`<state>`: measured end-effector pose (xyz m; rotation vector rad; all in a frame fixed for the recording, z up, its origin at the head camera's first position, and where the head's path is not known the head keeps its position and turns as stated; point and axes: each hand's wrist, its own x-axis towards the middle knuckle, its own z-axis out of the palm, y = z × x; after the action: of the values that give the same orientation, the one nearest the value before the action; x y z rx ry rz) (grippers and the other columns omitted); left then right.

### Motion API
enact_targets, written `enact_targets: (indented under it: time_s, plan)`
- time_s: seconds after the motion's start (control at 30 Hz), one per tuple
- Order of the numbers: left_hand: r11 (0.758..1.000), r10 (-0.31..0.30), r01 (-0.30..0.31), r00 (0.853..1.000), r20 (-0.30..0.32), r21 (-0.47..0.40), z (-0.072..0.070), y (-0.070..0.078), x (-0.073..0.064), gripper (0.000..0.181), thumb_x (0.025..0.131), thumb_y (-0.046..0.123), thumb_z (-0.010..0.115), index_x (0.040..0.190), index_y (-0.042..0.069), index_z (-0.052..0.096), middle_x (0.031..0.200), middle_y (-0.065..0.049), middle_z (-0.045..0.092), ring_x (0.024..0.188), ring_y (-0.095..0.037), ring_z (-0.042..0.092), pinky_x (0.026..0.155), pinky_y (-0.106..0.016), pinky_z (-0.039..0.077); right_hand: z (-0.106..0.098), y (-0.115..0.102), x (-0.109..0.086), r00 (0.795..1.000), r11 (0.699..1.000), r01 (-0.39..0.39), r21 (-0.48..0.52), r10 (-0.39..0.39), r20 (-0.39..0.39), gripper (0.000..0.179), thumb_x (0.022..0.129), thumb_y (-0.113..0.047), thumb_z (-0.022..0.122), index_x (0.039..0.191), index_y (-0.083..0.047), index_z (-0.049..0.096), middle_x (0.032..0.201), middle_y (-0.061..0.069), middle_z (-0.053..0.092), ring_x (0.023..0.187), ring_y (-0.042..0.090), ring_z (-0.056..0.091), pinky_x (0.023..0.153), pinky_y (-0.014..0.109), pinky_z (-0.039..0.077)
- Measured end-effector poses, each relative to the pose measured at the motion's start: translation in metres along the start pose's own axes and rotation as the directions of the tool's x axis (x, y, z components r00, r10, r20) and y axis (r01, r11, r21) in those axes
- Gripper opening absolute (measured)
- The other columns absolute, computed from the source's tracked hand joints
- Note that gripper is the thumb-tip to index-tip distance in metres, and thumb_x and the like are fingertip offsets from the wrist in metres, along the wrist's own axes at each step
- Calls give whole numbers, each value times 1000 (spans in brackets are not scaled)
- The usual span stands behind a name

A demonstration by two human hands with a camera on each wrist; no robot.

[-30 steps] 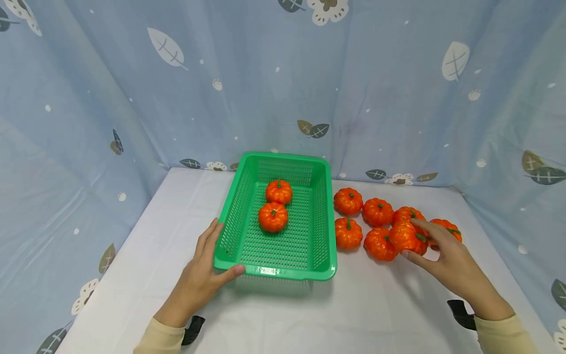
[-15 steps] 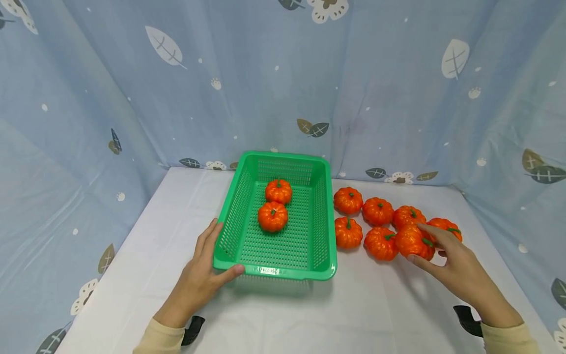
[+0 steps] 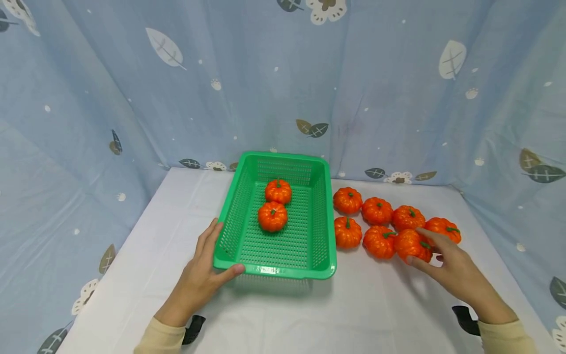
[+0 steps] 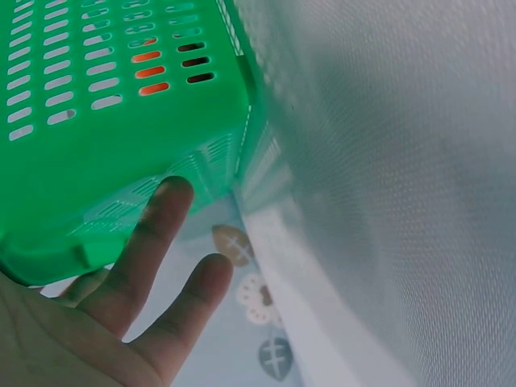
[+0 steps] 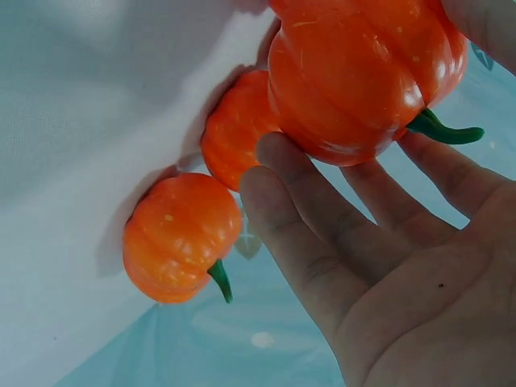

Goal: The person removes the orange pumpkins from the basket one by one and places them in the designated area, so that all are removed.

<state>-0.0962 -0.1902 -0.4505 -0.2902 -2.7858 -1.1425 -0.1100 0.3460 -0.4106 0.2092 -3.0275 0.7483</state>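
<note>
My left hand [image 3: 201, 278] rests at the near left corner of a green plastic basket [image 3: 305, 246], thumb over the front rim, other fingers along the outer left side. In the left wrist view two fingers [image 4: 157, 234] stretch straight beside the basket wall [image 4: 113, 161]. Inside the basket sit two small orange pumpkins, one pumpkin [image 3: 272, 217] nearer and one pumpkin [image 3: 278, 191] behind it. My right hand [image 3: 453, 275] holds another pumpkin [image 3: 409, 245] between thumb and fingers, at the right end of the front row. Its green stem [image 5: 443, 129] points toward the palm.
Several more pumpkins stand in two rows right of the basket, among them a back-row pumpkin [image 3: 347, 200], a front-row pumpkin [image 3: 347, 233] and a far right pumpkin [image 3: 443, 229]. The white table [image 3: 353, 314] ends at a blue patterned curtain [image 3: 265, 98].
My right hand has brought its pumpkin slightly right and down, to the end of the front row. The left hand and basket stay where they were.
</note>
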Motion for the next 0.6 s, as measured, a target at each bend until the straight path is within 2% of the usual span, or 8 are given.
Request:
enact_targets:
  time_s: [0.2, 0.47, 0.6]
  plan:
    - [1000, 3, -3, 1000, -1, 1, -1, 0, 0, 104, 87, 52, 77, 164, 29, 10, 168, 10, 4, 137, -41, 43, 95, -66, 44, 1, 3, 2, 1000, 1000, -5, -2, 5, 3, 83, 89, -47, 77, 149, -1, 43, 142, 33, 47, 109, 47, 57, 84, 63, 51]
    - [1000, -1, 1, 1000, 6, -3, -1, 0, 1, 104, 87, 52, 77, 164, 30, 9, 168, 9, 4, 139, -41, 40, 96, -67, 43, 5, 8, 1, 998, 998, 53, -25, -53, -33, 68, 88, -34, 81, 142, -2, 53, 135, 27, 53, 103, 44, 64, 81, 59, 54]
    - [1000, 0, 0, 1000, 9, -11, -1, 0, 1, 104, 87, 52, 77, 164, 30, 9, 168, 10, 4, 139, -41, 40, 96, -67, 43, 6, 8, 3, 998, 998, 55, -32, -56, -33, 68, 87, -32, 82, 141, -2, 54, 135, 28, 53, 104, 45, 63, 81, 60, 54]
